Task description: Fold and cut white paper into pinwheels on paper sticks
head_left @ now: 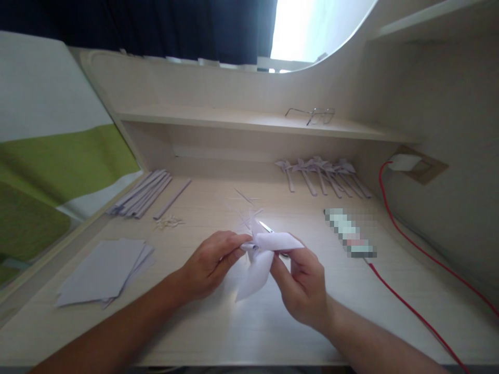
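Note:
Both my hands hold a folded pale lilac paper piece (261, 259) above the middle of the light wooden desk (241, 332). My left hand (212, 262) pinches its centre from the left, fingers closed. My right hand (302, 283) grips the paper's right flap from below, fingers curled. A scissor tip (266, 226) shows just behind the paper.
A stack of lilac sheets (103, 270) lies at the left. Rolled paper sticks (144, 193) sit at the back left, finished paper pinwheels (323, 175) at the back right. A red cable (409, 306) runs to a wall plug (405, 162). Glasses (312, 114) rest on the shelf. Paper scraps (169, 223) lie nearby.

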Demonstrator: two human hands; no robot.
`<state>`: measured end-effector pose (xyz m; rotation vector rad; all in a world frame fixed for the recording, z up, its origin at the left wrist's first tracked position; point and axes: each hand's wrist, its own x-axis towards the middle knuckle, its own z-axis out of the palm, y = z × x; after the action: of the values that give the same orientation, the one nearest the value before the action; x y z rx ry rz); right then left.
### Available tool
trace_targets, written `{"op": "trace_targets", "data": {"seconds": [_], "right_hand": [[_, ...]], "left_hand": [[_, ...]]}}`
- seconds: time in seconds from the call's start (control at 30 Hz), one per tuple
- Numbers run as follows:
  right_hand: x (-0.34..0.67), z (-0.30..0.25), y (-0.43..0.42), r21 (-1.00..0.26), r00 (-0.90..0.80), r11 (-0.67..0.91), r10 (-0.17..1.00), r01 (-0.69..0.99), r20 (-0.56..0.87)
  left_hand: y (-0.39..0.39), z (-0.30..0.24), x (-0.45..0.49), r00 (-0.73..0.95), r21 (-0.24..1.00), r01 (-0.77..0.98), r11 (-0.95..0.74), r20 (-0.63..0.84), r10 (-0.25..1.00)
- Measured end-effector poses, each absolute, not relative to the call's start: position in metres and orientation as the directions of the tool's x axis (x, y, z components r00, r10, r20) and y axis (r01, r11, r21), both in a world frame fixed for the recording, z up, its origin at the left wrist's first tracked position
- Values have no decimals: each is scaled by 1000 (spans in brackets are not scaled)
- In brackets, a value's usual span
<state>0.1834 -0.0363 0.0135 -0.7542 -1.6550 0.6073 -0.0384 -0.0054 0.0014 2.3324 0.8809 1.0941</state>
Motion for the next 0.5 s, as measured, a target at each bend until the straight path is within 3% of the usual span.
{"op": "trace_targets", "data": {"seconds": [0.13,0.27,0.37,0.5], "right_hand": [[182,12,-32,-822,-107,566,823,67,558],[180,11,-23,-871,-91,480,877,102,473],[177,9,-16,-888,-226,410,904,208,364],[170,1,-12,-905,-413,240,907,350,81]], "left_hand": [[-7,1,-38,344,714,330,-617,517,784],[-9,10,-35,159,876,131,-463,443,882],[-7,16,-30,109,943,-45,-331,334,936],[-2,17,-25,125,944,-285,-164,206,971]]}}
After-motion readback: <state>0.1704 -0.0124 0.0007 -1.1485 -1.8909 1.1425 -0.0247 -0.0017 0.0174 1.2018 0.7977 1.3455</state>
